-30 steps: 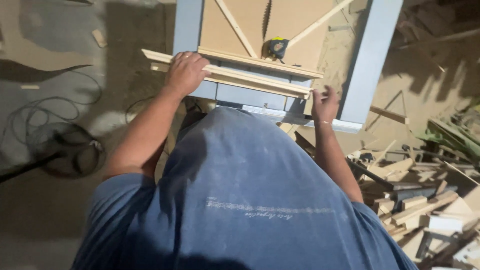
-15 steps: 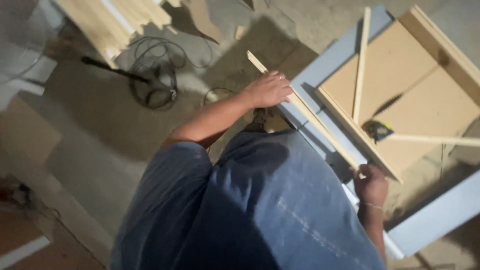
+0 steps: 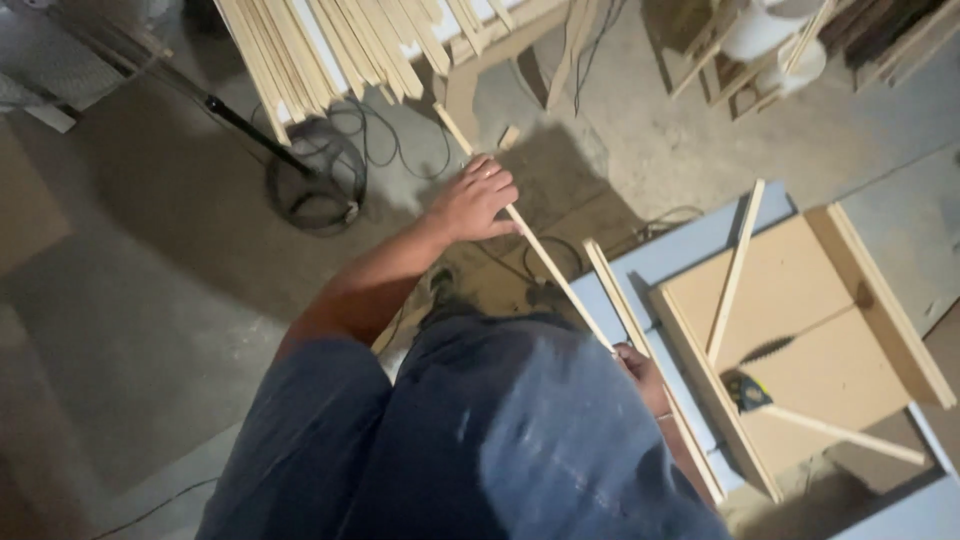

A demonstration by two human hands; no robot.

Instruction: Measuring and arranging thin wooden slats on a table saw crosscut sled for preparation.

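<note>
Strips (image 3: 330, 45) crowd bench beyond strip (image 3: 540, 255) both hands hold.

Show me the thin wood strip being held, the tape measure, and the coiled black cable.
thin wood strip (image 3: 550, 265), head view, bare middle stretch between the two hands
tape measure (image 3: 742, 390), head view, on its yellow and black body
coiled black cable (image 3: 318, 180), head view, on the loops lying on the floor

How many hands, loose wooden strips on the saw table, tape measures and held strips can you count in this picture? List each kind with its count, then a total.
Hands: 2 (left hand, right hand)
Held wooden strip: 1
Loose wooden strips on the saw table: 3 ()
Tape measure: 1
Total: 7
</note>
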